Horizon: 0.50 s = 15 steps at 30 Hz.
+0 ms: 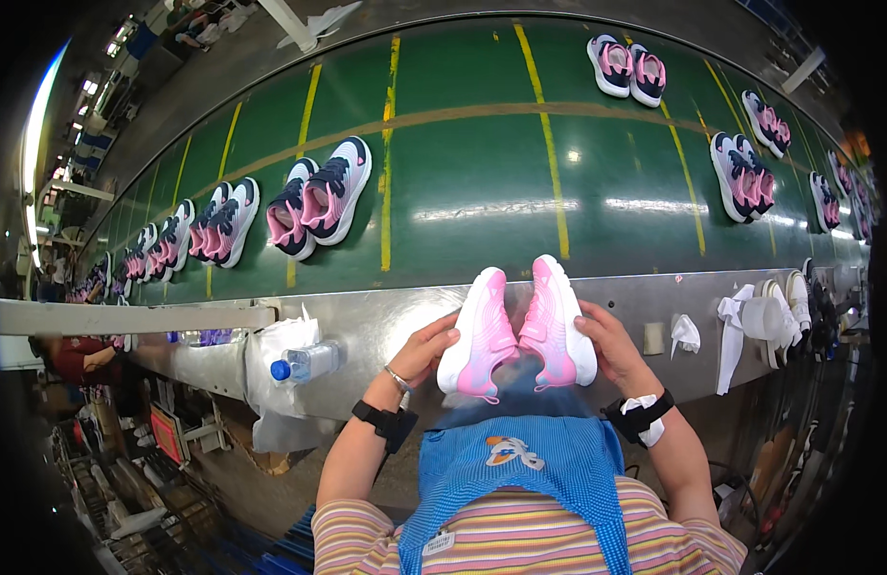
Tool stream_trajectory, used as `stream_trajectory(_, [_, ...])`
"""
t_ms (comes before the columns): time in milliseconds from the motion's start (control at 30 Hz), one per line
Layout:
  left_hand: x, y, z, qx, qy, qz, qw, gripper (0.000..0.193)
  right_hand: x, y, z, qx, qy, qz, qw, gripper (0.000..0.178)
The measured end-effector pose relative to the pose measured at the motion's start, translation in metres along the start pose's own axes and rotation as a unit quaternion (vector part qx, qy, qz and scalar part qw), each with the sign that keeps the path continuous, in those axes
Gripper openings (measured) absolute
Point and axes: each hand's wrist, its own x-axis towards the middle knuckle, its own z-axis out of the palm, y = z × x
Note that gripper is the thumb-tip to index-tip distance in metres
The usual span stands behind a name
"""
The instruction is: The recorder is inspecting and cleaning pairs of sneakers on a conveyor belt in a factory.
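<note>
A pair of pink sneakers with white soles is held up in front of me, over the metal ledge [396, 316]. My left hand [426, 349] grips the left sneaker [484, 335] by its white sole, fingers wrapped along the outer side. On the other side, my right hand [606, 341] holds the right sneaker [551, 328] the same way. The toes point away from me and the soles face outward. Both uppers fade from pink to pale blue near the heel, where a pull loop shows.
Beyond the ledge runs a green conveyor belt [463, 211] with yellow lines. Pairs of navy, white and pink sneakers [336, 192] line its left side; more [740, 177] stand at right. A bottle with a blue cap [309, 362], crumpled white paper [685, 333] and a tape roll [653, 337] lie along the ledge.
</note>
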Motion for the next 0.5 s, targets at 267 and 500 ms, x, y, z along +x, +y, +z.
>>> stream_trajectory(267, [0.002, 0.003, 0.001, -0.032, 0.039, -0.008, 0.999, 0.051, -0.004, -0.01, 0.02, -0.003, 0.04, -0.031, 0.999, 0.056])
stream_trajectory(500, [0.003, 0.002, 0.001, -0.017, 0.094, -0.01, 0.995, 0.05, -0.005, -0.011, 0.031, -0.069, 0.09, -0.03, 0.993, 0.051])
